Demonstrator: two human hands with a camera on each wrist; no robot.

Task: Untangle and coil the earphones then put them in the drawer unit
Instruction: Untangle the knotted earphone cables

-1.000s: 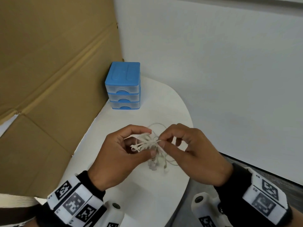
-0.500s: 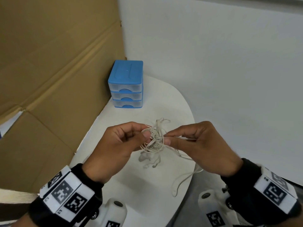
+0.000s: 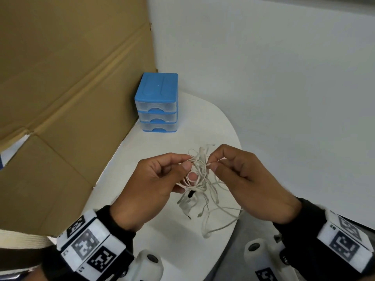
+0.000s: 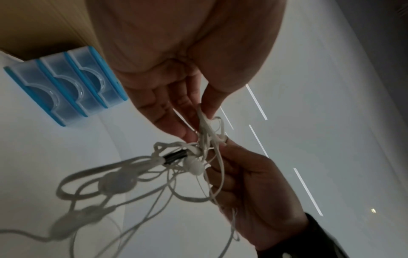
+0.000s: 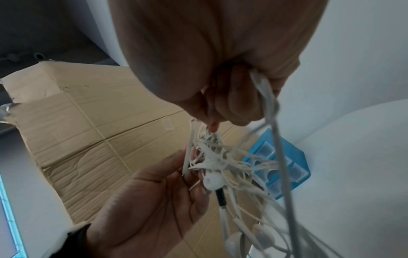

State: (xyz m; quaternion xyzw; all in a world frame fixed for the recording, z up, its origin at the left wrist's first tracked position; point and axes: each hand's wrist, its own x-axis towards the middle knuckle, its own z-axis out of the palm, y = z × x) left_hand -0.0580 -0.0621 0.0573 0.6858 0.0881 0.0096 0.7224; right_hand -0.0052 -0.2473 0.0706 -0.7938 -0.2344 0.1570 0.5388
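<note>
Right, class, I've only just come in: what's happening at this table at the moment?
A person is working on a knot of white earphones, held up over a white table. The left hand pinches one side of the tangle and the right hand pinches a strand on the other. Loose cable hangs down, with one loop past the table's edge. The blue drawer unit stands at the back of the table, all three drawers closed. Nothing is coiled yet.

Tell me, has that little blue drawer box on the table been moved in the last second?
No. The drawer unit stands in the same place, at the table's far end against the cardboard; neither hand touches it. Its slight shift in the picture comes from the head camera moving.
</note>
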